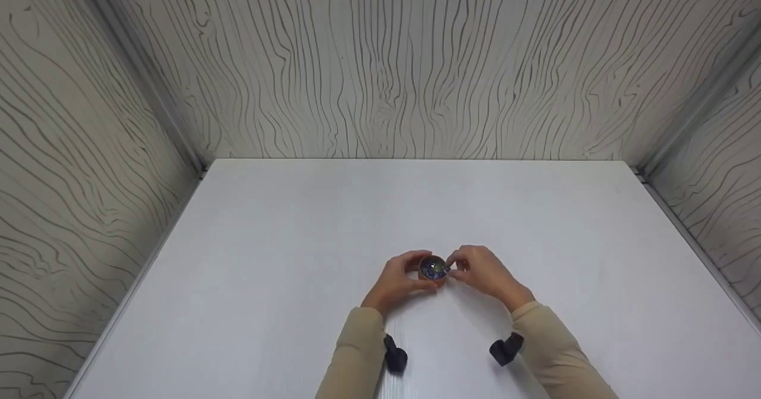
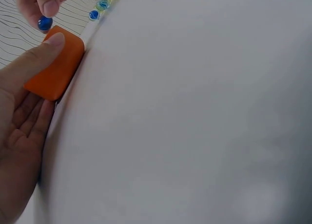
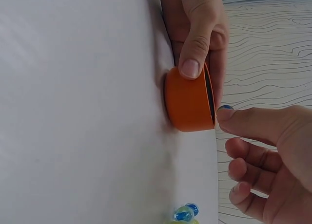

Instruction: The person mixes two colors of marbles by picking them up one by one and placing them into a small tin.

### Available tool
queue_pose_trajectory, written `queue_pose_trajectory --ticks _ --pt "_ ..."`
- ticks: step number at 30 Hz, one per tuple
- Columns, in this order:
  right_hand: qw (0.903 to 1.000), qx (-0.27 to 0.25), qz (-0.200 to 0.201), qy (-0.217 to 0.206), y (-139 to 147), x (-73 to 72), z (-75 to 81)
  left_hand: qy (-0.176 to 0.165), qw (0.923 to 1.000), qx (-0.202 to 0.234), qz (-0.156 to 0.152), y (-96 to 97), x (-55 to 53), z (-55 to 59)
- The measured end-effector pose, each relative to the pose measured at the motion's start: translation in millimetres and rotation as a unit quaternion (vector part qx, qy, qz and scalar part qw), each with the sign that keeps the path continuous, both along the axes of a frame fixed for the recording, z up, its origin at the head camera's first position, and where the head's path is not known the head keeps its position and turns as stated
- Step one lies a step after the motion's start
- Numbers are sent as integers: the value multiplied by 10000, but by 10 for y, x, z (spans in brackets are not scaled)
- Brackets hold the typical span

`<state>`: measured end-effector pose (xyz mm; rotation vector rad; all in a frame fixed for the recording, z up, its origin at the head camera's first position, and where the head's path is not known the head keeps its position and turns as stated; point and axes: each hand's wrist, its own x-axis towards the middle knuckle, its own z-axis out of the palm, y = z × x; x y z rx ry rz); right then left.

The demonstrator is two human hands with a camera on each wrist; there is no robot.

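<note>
A small orange cup (image 3: pixel 187 102) stands on the white table, with blue and greenish glass marbles (image 1: pixel 432 267) showing inside it from the head view. My left hand (image 1: pixel 395 277) holds the cup from its left side, thumb on the near wall and fingers around the far side. Right at the cup's rim, my right hand (image 1: pixel 483 270) pinches a blue marble (image 2: pixel 45 23) between thumb and index finger. Its other fingers are loosely curled in the right wrist view.
Several loose marbles (image 3: pixel 185 213), blue and yellow-green, lie on the table close to the right hand; the head view hides them. Wood-grain patterned panels (image 1: pixel 380 66) rise behind the white table (image 1: pixel 267 226) and at both sides. Dark wrist cameras (image 1: pixel 395 358) hang beside both sleeves.
</note>
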<state>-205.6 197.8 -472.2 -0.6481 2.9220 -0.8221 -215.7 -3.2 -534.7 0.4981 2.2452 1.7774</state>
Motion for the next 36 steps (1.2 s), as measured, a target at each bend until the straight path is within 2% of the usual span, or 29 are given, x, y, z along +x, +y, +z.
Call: queue_pose_trajectory --ticks 16,36 --pt "10000 4 31 56 -77 8 -9 -87 9999 -79 53 -1 0 -3" --pt "9998 40 -121 -175 -124 -6 -29 -14 10000 33 61 8 0 -15"
